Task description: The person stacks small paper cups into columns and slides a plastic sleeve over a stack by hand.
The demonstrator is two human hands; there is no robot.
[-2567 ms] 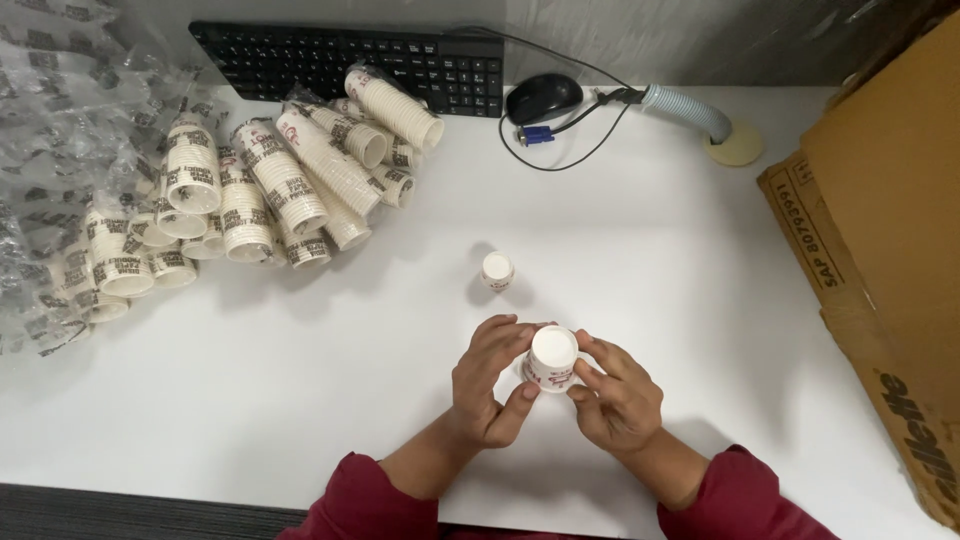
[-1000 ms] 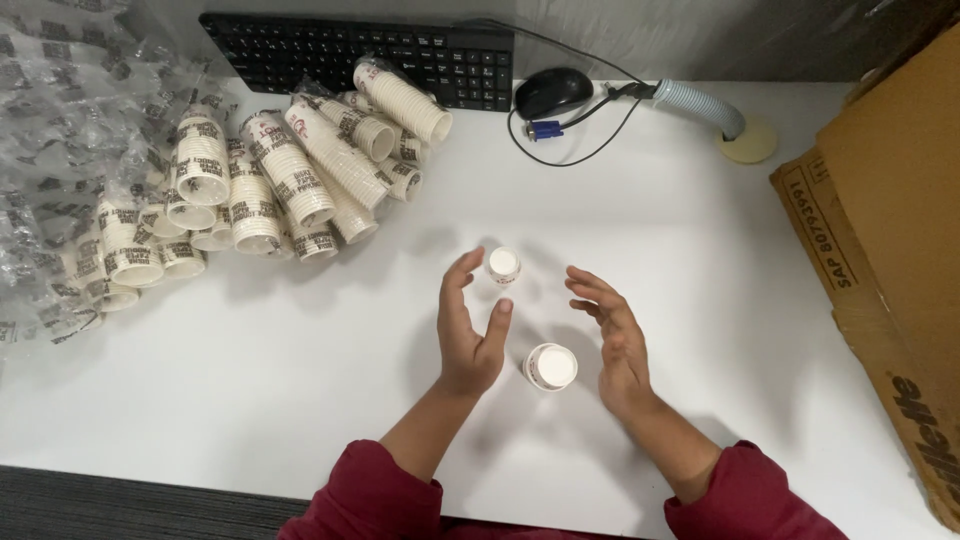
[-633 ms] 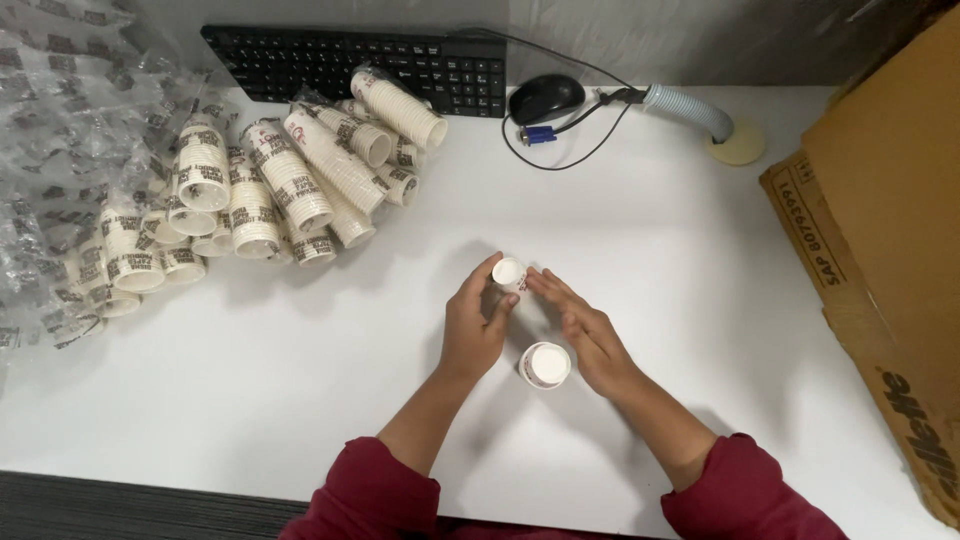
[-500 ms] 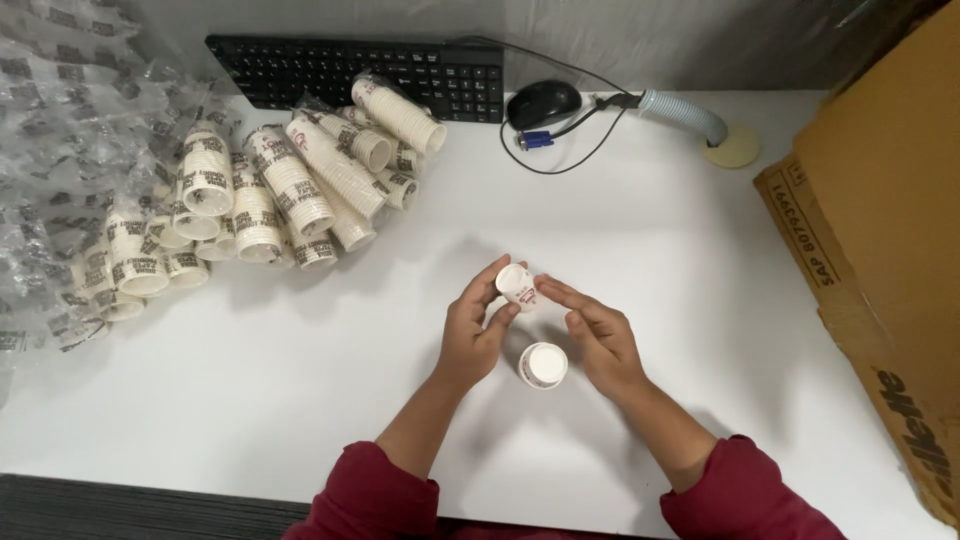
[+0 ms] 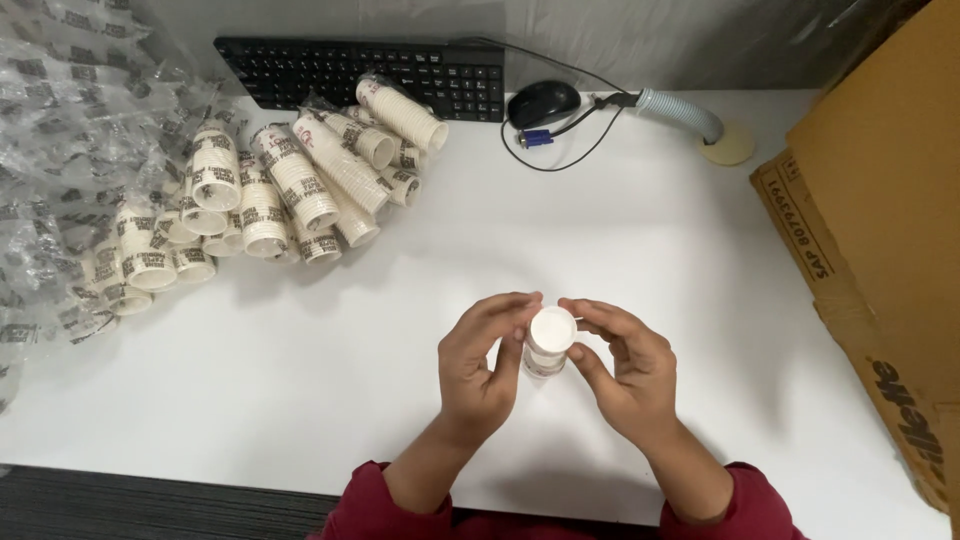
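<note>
Together both hands (image 5: 560, 365) pinch a small paper cup stack (image 5: 549, 341).

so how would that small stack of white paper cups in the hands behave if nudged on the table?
The small stack of white paper cups is narrow and upright, so it would probably tip easily. Thin paper suggests it is light and crushable. On its side it would likely roll in a curve, like the sleeved cup stacks.
</note>
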